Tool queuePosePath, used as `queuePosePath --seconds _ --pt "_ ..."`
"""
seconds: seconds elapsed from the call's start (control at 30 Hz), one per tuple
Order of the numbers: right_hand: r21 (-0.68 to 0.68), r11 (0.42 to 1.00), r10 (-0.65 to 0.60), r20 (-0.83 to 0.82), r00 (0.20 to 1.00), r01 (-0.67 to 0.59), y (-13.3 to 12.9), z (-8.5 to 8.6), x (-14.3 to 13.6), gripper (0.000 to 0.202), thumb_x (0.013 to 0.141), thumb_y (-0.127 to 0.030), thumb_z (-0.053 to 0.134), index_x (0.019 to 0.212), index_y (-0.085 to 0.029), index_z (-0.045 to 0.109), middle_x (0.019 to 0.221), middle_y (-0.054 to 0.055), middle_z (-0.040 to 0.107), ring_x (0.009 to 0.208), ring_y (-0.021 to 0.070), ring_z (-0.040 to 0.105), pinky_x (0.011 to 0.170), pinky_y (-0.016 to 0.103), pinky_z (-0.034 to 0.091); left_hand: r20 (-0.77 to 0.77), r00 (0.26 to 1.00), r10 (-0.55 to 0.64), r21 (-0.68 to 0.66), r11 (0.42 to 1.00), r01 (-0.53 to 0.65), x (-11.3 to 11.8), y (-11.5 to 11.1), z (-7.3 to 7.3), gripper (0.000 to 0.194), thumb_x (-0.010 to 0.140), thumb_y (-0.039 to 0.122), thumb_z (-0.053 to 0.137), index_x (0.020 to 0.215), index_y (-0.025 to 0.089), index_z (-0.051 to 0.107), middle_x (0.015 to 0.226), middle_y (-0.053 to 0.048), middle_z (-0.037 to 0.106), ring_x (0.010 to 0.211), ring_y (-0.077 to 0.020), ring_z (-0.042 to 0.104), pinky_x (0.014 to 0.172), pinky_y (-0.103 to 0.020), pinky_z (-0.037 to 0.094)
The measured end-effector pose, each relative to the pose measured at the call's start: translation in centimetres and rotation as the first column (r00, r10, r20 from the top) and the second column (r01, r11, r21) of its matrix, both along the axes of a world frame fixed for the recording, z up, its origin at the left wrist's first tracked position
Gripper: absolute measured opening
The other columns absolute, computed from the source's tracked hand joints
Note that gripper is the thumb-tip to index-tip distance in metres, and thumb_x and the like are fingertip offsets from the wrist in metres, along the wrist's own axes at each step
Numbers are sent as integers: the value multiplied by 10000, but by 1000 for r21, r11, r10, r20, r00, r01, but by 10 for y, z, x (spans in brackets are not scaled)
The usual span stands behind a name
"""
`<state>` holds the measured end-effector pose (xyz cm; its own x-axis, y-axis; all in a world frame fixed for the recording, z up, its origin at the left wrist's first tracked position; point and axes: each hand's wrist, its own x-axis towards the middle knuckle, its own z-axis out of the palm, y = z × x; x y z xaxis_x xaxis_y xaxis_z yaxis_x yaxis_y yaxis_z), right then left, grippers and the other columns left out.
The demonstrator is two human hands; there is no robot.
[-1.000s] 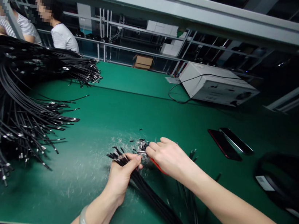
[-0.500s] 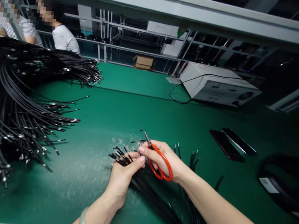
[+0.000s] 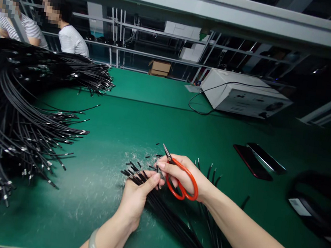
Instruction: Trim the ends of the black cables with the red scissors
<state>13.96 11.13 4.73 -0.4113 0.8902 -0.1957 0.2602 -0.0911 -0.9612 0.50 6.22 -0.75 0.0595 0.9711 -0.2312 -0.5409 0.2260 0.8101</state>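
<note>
My left hand is closed around a bundle of black cables, whose cut ends fan out to the left past the fingers. Close by on the right, my right hand holds red-handled scissors, with the blades pointing up and left, away from the cables. The right thumb and fingertips are pinched near one cable end by the left fingertips; exactly what they grip there is too small to tell. Short black offcuts and pale fine strands lie scattered on the green table around the hands.
A large heap of black cables covers the left side. More loose cables lie under my right forearm. Two dark phones, a black coil and a white box-shaped device are on the right. Two people sit beyond the table.
My right hand has shifted slightly right with the scissors, and its fingertips have drawn a little away from the left thumb. The left hand keeps its hold on the cables.
</note>
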Motion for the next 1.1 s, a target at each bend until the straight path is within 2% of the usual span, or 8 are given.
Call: queuePosePath --seconds 0.37,0.5,0.57,0.63,0.73,0.97,1.03,1.1 --pt "37 998 -45 32 998 44 -1 -1 -5 273 796 -416 539 794 -144 535 456 -47 489 371 57 371 367 168 279 -48 999 -20 12 1000 21 0 1 -2 241 730 352 673 802 123 684 734 -57 661 684 -140 542 672 -248 395" --pt "223 973 -88 156 984 51 -5 0 -6 242 822 -395 508 800 -155 524 527 -31 512 435 80 428 412 186 324 -79 997 24 -9 1000 -25 1 0 1 245 699 343 700 794 122 657 727 -54 656 685 -150 557 658 -257 405" --pt "433 901 -85 245 966 -30 -7 1 -5 219 856 -352 467 769 -157 519 608 -7 531 526 95 473 498 204 365 -71 997 28 12 1000 -28 1 -1 3 227 692 332 704 756 122 648 698 -48 644 667 -151 555 647 -259 408" --pt "638 749 -87 358 930 -176 -8 1 -3 213 873 -307 444 746 -155 521 684 22 540 617 111 486 603 234 378 -58 998 27 62 998 -24 1 0 5 212 706 330 689 698 122 642 669 -44 630 651 -150 548 643 -259 405" --pt "754 582 -105 441 891 -304 -7 -1 0 185 878 -273 439 772 -154 533 723 39 541 665 124 477 672 266 369 -31 999 15 93 996 -12 1 0 5 213 717 331 674 673 123 656 663 -48 631 658 -155 547 657 -263 404" --pt "493 867 -99 315 944 -74 -8 -2 -2 217 894 -380 409 867 -179 486 692 -1 547 566 106 522 560 230 405 -15 1000 -18 15 1000 18 0 0 4 223 709 344 676 713 121 689 661 -55 638 642 -153 543 636 -254 402" --pt "486 867 -66 323 944 -106 -10 -1 -5 208 891 -374 420 880 -176 484 703 0 553 538 99 517 551 231 400 -16 1000 -22 48 999 23 0 -1 5 217 722 339 663 679 127 675 665 -48 637 651 -149 543 643 -249 398" --pt "582 794 -87 395 915 -176 -11 0 -6 195 896 -335 417 827 -171 496 722 16 554 579 108 516 593 247 389 -24 1000 -10 72 997 12 0 0 5 215 727 333 656 657 130 660 661 -41 631 655 -147 541 652 -252 397"
